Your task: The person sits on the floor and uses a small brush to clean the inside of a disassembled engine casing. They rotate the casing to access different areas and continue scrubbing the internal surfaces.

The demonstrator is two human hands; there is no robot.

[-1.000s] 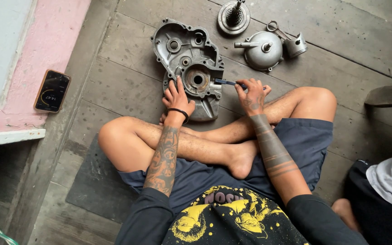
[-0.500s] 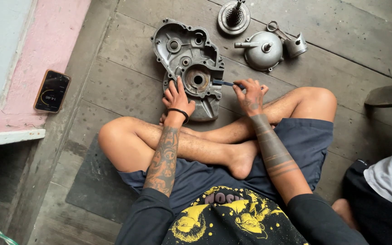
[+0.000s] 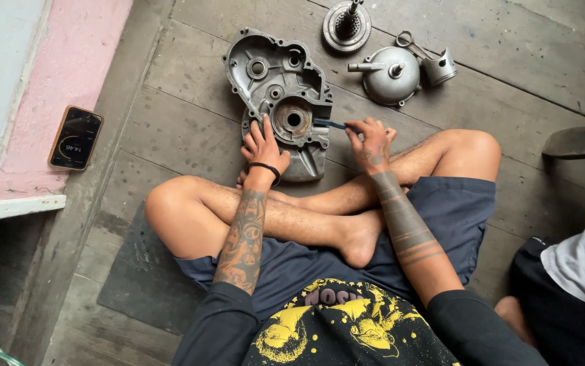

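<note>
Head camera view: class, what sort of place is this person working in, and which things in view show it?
Probably an informal home repair spot, not a fitted workshop. The person sits cross-legged on a bare grey wooden plank floor, where a grey cast-metal engine cover, a round domed metal housing and a small metal piston lie loose.

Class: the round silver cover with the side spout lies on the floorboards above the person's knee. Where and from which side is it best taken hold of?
Probably by the round silver cover's spout, coming from its left: the spout sticks out sideways, clear of the floorboards, while the dome looks smooth. The piston crowds its right side.
</note>
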